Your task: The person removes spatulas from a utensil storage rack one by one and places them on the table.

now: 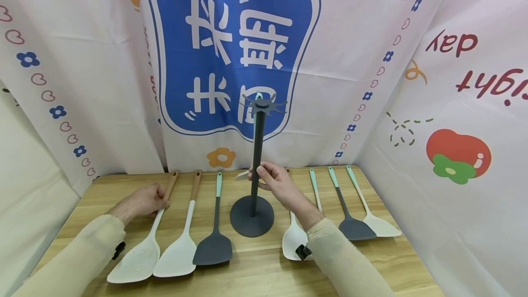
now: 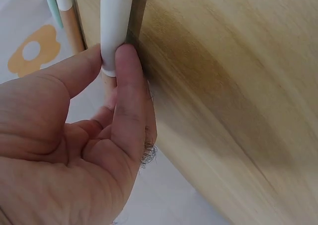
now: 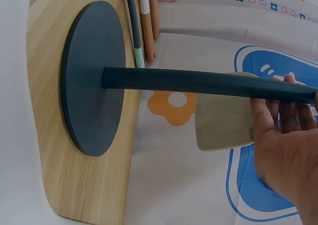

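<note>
At the left end of the row, my left hand (image 1: 144, 200) pinches a white turner (image 1: 136, 260) between thumb and fingers, where its white shaft (image 2: 117, 16) meets the wooden handle. My right hand (image 1: 278, 184) grips the pole of a dark utensil stand (image 1: 252, 218), thumb in front and fingers passing behind. Behind that pole hangs a pale spatula (image 3: 218, 128), blade downward, its mint handle end showing at the hook ring (image 1: 266, 104). How the right fingers lie against this spatula is partly hidden.
Beside the left turner lie another white turner (image 1: 177, 258) and a grey turner (image 1: 213, 249). Right of the stand are a white spatula (image 1: 292, 237), partly under my right arm, a mint-handled utensil (image 1: 314, 182), a grey turner (image 1: 355, 228) and a white turner (image 1: 381, 226). Printed cloth hangs behind.
</note>
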`<state>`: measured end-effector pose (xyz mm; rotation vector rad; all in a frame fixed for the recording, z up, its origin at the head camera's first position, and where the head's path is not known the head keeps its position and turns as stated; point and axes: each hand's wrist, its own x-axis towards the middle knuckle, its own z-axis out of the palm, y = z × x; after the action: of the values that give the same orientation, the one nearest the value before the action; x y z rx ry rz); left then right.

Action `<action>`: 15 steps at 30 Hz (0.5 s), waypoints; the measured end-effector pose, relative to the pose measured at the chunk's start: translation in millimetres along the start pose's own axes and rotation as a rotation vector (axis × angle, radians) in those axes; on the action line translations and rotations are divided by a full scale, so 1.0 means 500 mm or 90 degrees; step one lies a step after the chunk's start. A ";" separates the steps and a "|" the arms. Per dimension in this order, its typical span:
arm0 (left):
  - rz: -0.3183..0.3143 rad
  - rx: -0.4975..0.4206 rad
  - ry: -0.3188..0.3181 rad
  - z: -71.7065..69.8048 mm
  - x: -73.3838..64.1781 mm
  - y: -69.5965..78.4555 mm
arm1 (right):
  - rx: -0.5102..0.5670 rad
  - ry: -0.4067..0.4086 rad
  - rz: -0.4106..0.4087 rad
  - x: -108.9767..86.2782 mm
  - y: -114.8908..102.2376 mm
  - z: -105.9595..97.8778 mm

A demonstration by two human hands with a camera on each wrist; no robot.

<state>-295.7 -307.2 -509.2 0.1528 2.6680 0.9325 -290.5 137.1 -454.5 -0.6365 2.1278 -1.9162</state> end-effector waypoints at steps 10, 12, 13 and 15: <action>0.007 0.052 -0.007 -0.024 -0.013 0.018 | -0.003 0.002 0.001 0.001 0.000 0.000; 0.003 0.058 -0.001 -0.030 -0.016 0.029 | -0.002 0.001 0.000 0.001 0.000 0.000; 0.010 0.063 0.005 -0.032 -0.017 0.034 | -0.001 0.001 0.000 0.001 0.000 0.000; 0.019 0.073 0.021 -0.035 -0.017 0.046 | -0.002 0.002 -0.002 0.001 0.000 0.000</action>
<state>-293.1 -301.0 -479.7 0.2056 2.7582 0.7974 -290.6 136.8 -454.6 -0.6391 2.1334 -1.9167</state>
